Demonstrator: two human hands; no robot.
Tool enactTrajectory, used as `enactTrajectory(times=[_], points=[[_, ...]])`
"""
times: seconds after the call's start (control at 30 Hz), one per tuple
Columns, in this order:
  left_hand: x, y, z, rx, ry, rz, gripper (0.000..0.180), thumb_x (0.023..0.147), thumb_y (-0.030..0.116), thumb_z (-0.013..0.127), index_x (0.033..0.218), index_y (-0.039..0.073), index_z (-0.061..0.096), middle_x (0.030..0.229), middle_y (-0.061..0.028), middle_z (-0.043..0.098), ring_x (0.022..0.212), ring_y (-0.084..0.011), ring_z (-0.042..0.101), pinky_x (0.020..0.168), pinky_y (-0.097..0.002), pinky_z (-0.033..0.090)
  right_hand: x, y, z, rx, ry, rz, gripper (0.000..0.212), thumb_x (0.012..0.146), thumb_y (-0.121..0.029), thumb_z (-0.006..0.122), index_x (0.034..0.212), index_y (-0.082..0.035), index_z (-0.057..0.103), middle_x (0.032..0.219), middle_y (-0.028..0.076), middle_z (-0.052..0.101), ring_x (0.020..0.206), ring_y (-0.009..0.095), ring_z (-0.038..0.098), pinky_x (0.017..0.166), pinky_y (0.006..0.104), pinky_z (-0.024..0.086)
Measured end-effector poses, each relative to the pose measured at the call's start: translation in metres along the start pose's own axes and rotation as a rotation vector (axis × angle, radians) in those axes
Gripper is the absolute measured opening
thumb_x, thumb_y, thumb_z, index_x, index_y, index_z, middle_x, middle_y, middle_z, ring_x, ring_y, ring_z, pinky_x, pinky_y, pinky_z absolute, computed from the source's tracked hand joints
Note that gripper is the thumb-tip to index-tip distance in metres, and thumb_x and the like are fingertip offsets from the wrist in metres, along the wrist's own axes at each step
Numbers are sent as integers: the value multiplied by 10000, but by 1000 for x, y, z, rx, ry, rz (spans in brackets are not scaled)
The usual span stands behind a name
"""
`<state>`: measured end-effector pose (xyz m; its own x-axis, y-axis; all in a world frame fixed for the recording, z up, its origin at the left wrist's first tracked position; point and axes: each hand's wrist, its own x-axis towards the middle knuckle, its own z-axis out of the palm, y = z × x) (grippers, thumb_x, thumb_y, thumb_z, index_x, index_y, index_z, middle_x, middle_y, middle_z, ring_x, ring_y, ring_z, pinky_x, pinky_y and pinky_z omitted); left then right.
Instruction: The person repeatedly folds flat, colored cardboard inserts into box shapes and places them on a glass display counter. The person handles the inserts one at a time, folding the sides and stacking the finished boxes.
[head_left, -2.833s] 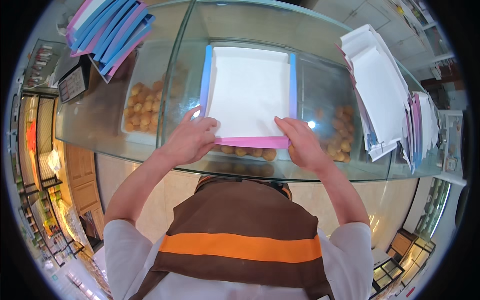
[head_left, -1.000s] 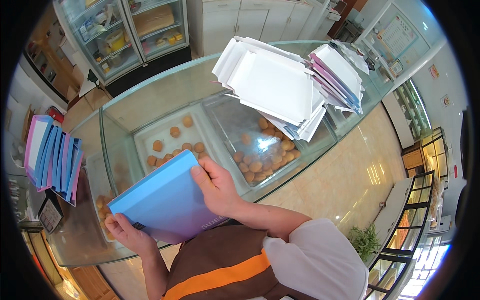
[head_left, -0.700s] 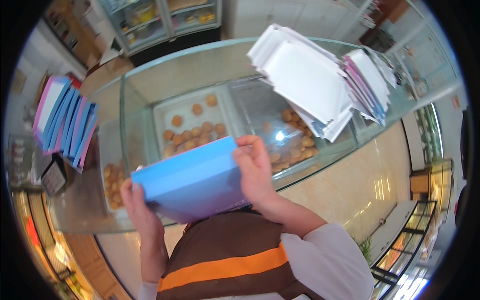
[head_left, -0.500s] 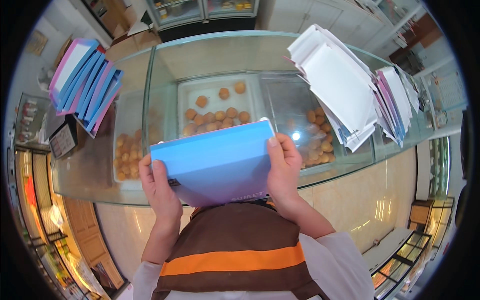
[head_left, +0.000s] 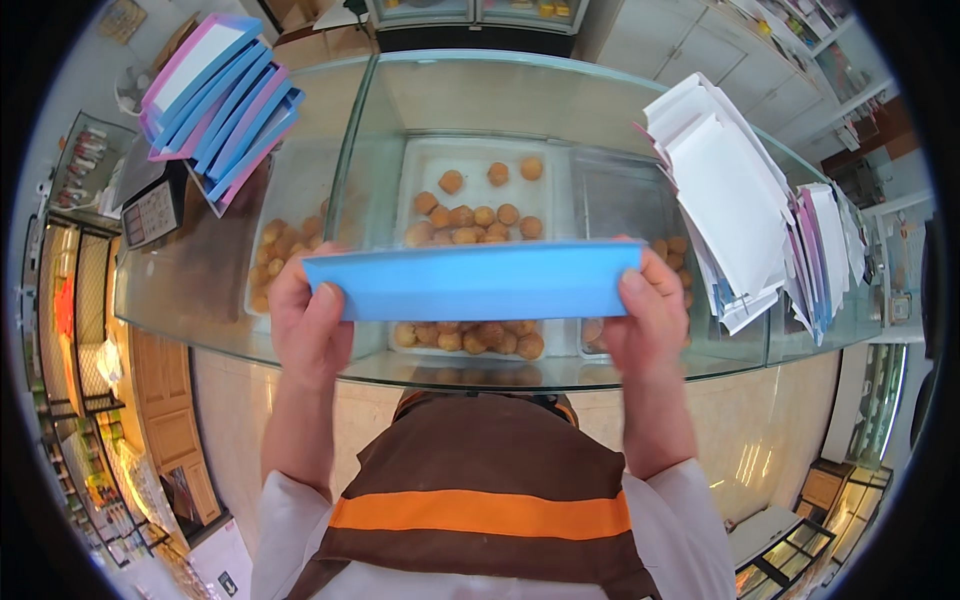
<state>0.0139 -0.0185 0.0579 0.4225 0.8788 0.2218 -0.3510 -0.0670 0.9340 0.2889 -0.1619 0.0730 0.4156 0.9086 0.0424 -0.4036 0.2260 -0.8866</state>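
Note:
A blue cardboard box piece [head_left: 480,282] is stretched level between my hands, seen as a long narrow panel. My left hand [head_left: 310,320] pinches its left end, thumb on the near face and fingers behind. At the opposite end my right hand [head_left: 650,315] grips the same way. The box piece is above the glass display case, hiding part of the round brown pastries [head_left: 470,340] in a white tray [head_left: 412,165]. Whatever lies behind the blue panel cannot be seen.
Folded blue and pink box trays [head_left: 215,100] are stacked on the glass case [head_left: 560,70] at far left, beside a small device with keys [head_left: 152,215]. White cardboard box pieces [head_left: 720,190] are piled at right, next to more standing cardboard [head_left: 815,250]. Shelves [head_left: 75,330] line the left side.
Both hands have moved farther apart and turned the box piece, so its wide printed face has given way to a narrow blue panel. My view has shifted slightly left.

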Motion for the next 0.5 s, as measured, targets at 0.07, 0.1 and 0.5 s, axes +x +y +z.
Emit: enactTrajectory(times=[0.07,0.1,0.5], points=[[22,6,-33,89,-445,-47,179,939,228,719,880,77,642,871,-47,650,904,-220,594,871,-391,450,7,-16,-29,-244,-337,98,92,931,-125,692,976,-48,710,911,6,662,937,151,591,899,320,432],[20,7,-37,202,-519,-172,117,914,121,737,824,71,681,879,-73,660,858,-200,566,894,-354,427,12,-13,-44,-457,-489,115,78,911,-117,707,964,-61,716,894,7,661,928,168,595,912,333,429],[-6,-82,-51,1146,-861,1,322,852,99,762,1152,142,652,1030,-48,629,996,-265,609,952,-418,411,-5,77,-75,-1342,-813,-112,118,872,-138,724,988,-142,746,853,30,650,930,242,620,1007,432,407]])
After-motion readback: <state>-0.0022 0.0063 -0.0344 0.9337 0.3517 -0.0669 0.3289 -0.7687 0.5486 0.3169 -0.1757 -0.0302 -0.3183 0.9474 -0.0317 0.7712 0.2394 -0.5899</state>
